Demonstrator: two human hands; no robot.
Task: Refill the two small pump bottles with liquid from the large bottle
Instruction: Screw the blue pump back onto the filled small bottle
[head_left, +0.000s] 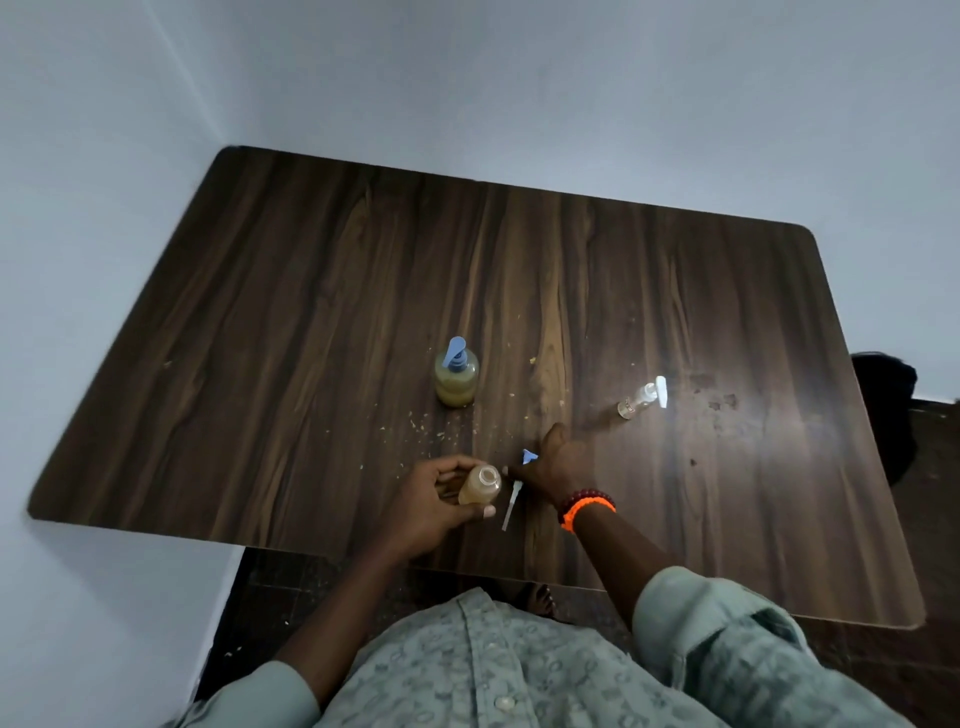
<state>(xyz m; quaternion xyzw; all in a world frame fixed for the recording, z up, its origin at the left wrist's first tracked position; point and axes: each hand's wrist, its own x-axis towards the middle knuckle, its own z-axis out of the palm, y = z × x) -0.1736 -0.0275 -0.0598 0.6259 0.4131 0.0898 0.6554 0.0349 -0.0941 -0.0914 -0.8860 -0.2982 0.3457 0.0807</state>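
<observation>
Bottles are sitting on a dark wood-grain table (311, 322). Near its front edge, the left hand (431, 506) is wrapping its fingers and thumb around an open small bottle (480, 486) of yellowish liquid, which is standing upright with its neck uncovered. Just to the right, the right hand (553, 465) is resting on the table and pinching a removed pump top (522, 478); its blue head is showing by the fingers and its white dip tube is trailing toward the near edge, beside the open bottle. An orange bracelet (584, 512) and a dark red beaded one are circling the right wrist.

Farther back, slightly left of the hands, a large bottle (456, 376) of yellowish liquid is standing upright with a blue pump fitted. Well to the right, a clear small pump bottle (641, 399) with a white pump is lying in glare; a reddish label is showing on it, but its writing is too small to read. Pale crumbs are lying scattered between the bottles
</observation>
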